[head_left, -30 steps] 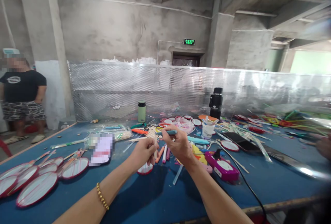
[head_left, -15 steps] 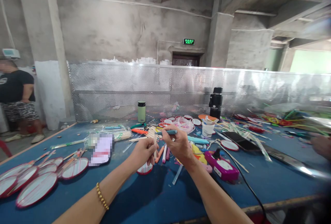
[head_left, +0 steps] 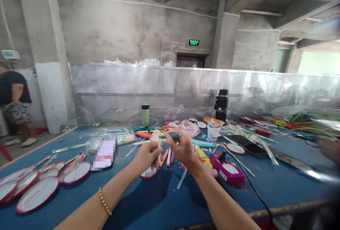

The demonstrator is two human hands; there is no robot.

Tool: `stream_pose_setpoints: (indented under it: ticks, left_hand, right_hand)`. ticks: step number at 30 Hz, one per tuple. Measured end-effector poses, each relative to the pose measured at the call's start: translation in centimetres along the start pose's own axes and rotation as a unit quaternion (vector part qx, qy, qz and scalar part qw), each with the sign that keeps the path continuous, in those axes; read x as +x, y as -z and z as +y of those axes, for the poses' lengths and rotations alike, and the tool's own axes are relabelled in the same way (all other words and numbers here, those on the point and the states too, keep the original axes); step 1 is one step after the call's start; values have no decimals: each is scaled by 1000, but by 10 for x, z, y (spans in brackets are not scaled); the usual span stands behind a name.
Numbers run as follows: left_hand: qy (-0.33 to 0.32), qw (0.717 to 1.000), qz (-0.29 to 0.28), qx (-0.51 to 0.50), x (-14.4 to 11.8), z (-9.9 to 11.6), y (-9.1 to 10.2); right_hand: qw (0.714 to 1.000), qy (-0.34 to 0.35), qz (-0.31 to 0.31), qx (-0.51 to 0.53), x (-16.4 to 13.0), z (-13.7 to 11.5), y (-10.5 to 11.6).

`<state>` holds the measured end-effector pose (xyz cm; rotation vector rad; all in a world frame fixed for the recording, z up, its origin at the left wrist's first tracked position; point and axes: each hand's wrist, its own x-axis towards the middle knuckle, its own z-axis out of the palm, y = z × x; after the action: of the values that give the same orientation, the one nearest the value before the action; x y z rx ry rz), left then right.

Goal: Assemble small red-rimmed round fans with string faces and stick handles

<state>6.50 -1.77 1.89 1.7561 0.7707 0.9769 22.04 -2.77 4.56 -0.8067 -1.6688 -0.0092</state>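
Observation:
My left hand [head_left: 148, 157] is closed on a flat pale wooden stick [head_left: 159, 148], held upright between thumb and fingers. Just beneath that hand shows a white disc with a red rim [head_left: 148, 174]; whether it is joined to the stick I cannot tell. A blue-grey pen-like stick [head_left: 174, 135] lies in the grip of my right hand [head_left: 183, 148], its left end close to the top of the wooden stick. Pink and orange marker-like sticks [head_left: 168, 159] rest on the blue table behind and between my hands.
Red-rimmed round fans [head_left: 38, 192] lie at the left. A purple box with a black cable [head_left: 231, 171] sits at the right, near a phone [head_left: 248, 144]. Farther back stand a green flask [head_left: 145, 115], a white cup [head_left: 213, 132] and a black bottle [head_left: 221, 106]. Another person's hand [head_left: 328, 148] blurs at right.
My hands stay nearly in place; the blue-grey stick has shifted very slightly left. The person standing at far left has leaned and turned a little.

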Motion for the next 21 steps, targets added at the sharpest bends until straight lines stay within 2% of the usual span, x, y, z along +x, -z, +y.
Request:
stream_pose_setpoints:
  ticks: [21]
  left_hand:
    - [-2, 1000, 3, 4, 0, 0, 1]
  right_hand:
    - [1000, -14, 3, 3, 2, -5, 3]
